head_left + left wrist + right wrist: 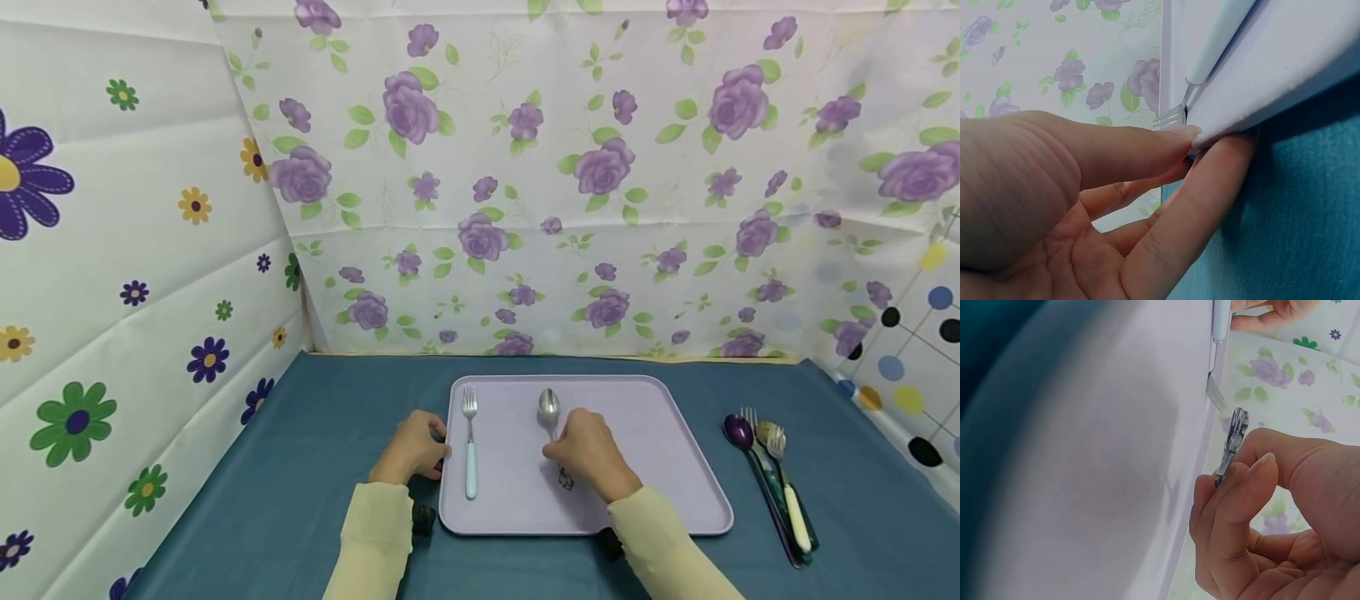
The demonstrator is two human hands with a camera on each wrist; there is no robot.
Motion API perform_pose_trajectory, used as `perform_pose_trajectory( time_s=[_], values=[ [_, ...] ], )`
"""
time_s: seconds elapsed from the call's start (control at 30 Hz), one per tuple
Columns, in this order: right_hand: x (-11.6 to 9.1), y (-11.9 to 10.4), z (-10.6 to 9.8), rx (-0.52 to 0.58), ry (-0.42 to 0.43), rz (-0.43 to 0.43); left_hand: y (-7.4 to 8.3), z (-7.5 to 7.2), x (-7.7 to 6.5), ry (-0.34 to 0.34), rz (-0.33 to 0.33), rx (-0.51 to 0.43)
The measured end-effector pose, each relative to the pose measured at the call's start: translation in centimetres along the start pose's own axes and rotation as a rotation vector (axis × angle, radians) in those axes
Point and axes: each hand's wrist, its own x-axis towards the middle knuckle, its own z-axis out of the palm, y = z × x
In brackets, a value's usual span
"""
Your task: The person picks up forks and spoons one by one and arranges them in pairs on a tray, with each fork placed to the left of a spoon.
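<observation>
A pale lilac tray [517,508] lies on the blue-green cloth. My left hand [415,446] pinches its left rim, thumb on top and fingers beneath, as the left wrist view shows. Just inside that rim lies a fork [471,454] with a light blue handle, tines pointing away. My right hand [592,450] grips a silver spoon [549,404] by its handle over the middle of the tray, bowl pointing away. In the right wrist view the ornate end of the spoon's handle [1233,437] sticks out from between thumb and fingers.
Right of the tray, a bunch of cutlery [776,492] lies on the cloth [300,533]: a purple spoon [738,432], forks and other pieces with dark and cream handles. Flowered sheets [525,183] hang behind and at the left; a dotted sheet [911,367] stands at the right.
</observation>
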Motion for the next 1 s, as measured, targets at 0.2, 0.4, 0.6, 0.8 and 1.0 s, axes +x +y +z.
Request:
perform_pose_trajectory(
  time_s=[0.2,0.4,0.6,0.8,1.0],
  values=[
    [0.1,-0.7,0.4,-0.001,-0.002,-0.012,0.0,0.1,0.2,-0.003,-0.004,-0.004],
    [0.2,-1.2,0.7,0.010,-0.003,-0.027,0.0,0.0,0.2,-0.011,0.000,-0.017],
    [0.3,-1.6,1.1,0.017,-0.009,-0.054,-0.1,-0.1,0.1,-0.012,0.006,-0.012],
    [0.2,-2.1,1.3,0.022,-0.015,-0.070,-0.1,0.0,0.0,-0.006,0.006,-0.001],
    [0.2,-2.7,1.4,0.028,-0.024,-0.063,0.0,0.0,-0.1,-0.002,0.015,-0.001]
  ],
)
